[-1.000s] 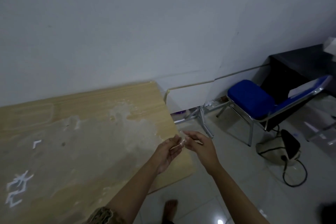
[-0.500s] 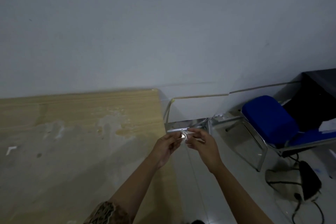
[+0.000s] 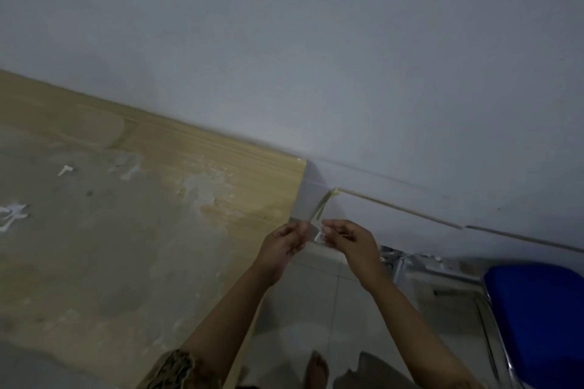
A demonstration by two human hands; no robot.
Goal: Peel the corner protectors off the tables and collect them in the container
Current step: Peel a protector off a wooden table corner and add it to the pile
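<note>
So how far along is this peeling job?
Partly done: white peeled pieces lie loose on the wooden table. In hand: the left hand and right hand pinch a small clear protector between them. Left: binning it; no container is in view.

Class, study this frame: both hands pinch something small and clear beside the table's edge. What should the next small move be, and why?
Probably turn to find the container and drop the piece in. The left hand and right hand hold a clear piece, likely a corner protector, already off the wooden table; no container shows in this view.
</note>
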